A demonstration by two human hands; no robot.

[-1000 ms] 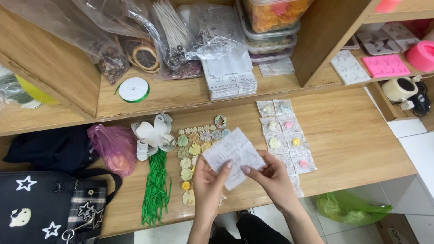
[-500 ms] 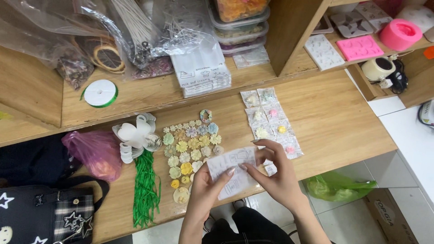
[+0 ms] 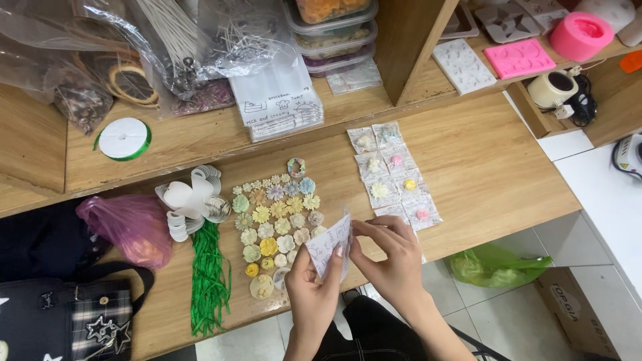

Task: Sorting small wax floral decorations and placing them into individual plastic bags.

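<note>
My left hand (image 3: 314, 291) and my right hand (image 3: 390, 259) both grip a small clear printed packet (image 3: 331, 242), held upright over the front of the wooden table (image 3: 495, 167). Just left of the packet lie several small pastel clay flowers (image 3: 275, 224) in rows. Right of my hands, several flowers sealed in little clear bags (image 3: 393, 174) sit in two columns. What the packet holds is hidden.
White paper petals (image 3: 192, 200) and a bundle of green strips (image 3: 209, 277) lie to the left, beside a pink plastic bag (image 3: 127, 227) and a black bag (image 3: 63, 317). A shelf carries a green tape roll (image 3: 124, 138), bags, pink moulds (image 3: 520, 57) and stacked tubs.
The packet has turned from flat to edge-on between my fingers. My view has shifted, so the table sits further left and higher.
</note>
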